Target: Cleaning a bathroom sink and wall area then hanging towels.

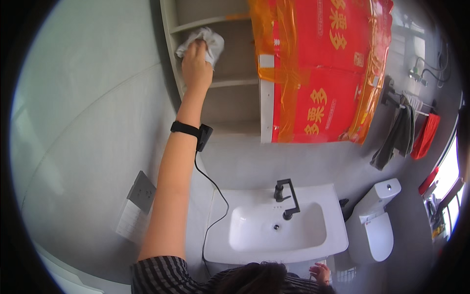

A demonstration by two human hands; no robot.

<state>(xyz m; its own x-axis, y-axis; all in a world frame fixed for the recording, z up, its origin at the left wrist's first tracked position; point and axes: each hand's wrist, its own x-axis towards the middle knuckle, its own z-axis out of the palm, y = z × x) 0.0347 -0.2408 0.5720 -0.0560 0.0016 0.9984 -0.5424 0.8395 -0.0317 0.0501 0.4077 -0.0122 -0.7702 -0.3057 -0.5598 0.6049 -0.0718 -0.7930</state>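
My left hand (197,66) is raised to the open shelves (235,51) of a wall cabinet. Its fingers press on a crumpled white cloth (216,43) at the left side of the middle compartment. A black strap with a small device (204,137) circles my left wrist, and a thin black cable runs down from it. Low in the view, my right hand (320,273) hangs by the front edge of the white washbasin (337,240). Its fingers look slightly bent, and whether anything is in them is unclear.
Red cardboard and orange tape (323,73) cover the cabinet's right part. A black faucet (281,193) arches over the basin. Right of it stands a white toilet (380,235), below hanging towels (398,132). A grey wall socket (141,191) is beside my left forearm.
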